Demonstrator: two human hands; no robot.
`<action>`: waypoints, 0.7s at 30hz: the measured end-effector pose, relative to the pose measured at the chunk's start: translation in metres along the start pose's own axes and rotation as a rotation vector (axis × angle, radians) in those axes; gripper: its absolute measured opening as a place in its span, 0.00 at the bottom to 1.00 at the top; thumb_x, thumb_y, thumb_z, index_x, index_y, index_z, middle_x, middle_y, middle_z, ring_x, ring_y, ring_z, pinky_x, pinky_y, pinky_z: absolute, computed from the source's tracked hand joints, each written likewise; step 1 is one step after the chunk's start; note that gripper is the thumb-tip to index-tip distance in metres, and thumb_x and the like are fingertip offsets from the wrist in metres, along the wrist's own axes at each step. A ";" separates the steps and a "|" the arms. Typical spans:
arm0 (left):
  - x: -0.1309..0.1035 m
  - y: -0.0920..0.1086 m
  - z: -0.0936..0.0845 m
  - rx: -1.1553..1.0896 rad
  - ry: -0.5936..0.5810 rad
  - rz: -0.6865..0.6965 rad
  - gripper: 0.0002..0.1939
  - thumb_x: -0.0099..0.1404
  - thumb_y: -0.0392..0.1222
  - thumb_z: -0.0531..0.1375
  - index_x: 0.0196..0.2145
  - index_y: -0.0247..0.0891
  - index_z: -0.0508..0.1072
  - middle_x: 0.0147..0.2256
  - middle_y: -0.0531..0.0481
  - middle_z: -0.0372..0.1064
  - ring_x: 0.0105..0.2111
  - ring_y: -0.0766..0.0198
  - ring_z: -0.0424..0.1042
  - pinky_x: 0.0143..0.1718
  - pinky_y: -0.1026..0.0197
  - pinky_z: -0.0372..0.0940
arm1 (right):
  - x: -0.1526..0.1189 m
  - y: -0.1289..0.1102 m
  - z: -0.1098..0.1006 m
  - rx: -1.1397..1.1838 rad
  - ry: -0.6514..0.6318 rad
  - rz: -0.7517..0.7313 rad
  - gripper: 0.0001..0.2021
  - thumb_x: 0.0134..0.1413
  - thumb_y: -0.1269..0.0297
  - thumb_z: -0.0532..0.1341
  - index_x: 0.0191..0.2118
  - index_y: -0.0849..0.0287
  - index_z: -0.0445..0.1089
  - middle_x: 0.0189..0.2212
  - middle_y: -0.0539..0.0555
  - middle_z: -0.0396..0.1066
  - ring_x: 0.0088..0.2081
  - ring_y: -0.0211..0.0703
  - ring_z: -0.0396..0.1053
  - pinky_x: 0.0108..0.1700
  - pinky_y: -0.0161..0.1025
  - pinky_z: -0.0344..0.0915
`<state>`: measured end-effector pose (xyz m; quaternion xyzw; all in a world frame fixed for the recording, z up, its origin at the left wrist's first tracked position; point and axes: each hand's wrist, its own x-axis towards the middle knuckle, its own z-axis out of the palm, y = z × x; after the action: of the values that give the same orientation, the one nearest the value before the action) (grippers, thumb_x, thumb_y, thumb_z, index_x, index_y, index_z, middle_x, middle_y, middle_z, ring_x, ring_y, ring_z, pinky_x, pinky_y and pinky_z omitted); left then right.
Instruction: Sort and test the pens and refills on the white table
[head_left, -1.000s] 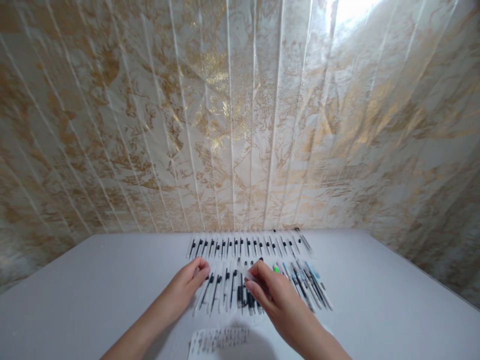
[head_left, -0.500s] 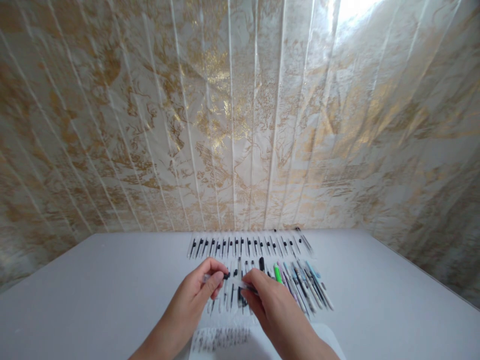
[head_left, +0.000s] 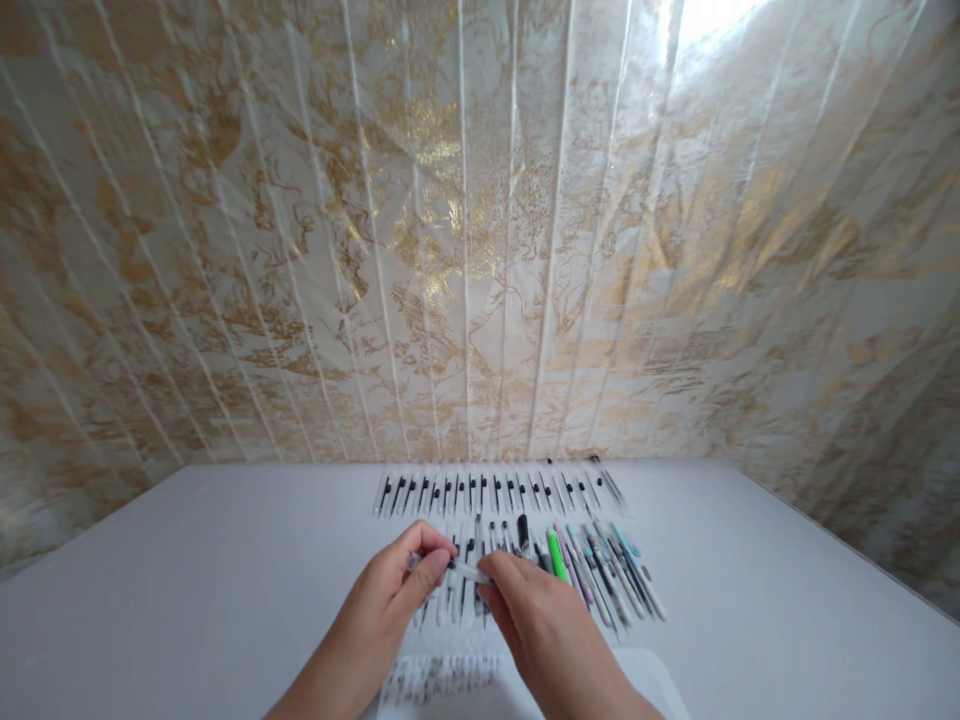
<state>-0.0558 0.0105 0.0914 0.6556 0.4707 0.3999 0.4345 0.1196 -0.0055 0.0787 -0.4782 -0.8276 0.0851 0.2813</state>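
Clear pen (head_left: 466, 571); black grip, seemingly; tilted crosswise; between both hands (head_left: 421, 570)

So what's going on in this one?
Someone's left hand and right hand hold a slim, clear pen part between them, pinched near its ends, above the table. A row of clear pens with black parts lies along the far side. More pens lie under and around the hands, with a bright green pen at the right. A sheet with dark writing lies nearest the person.
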 end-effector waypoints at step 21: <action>0.000 0.002 0.006 -0.105 0.062 -0.056 0.19 0.59 0.59 0.58 0.25 0.39 0.64 0.22 0.58 0.57 0.23 0.67 0.53 0.26 0.65 0.52 | 0.000 -0.005 0.000 0.609 -0.199 0.236 0.05 0.60 0.66 0.52 0.33 0.55 0.52 0.20 0.43 0.57 0.23 0.35 0.54 0.27 0.32 0.50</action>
<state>-0.0500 0.0088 0.0918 0.6056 0.4805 0.4319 0.4645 0.1155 -0.0077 0.0808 -0.4541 -0.7264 0.4068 0.3172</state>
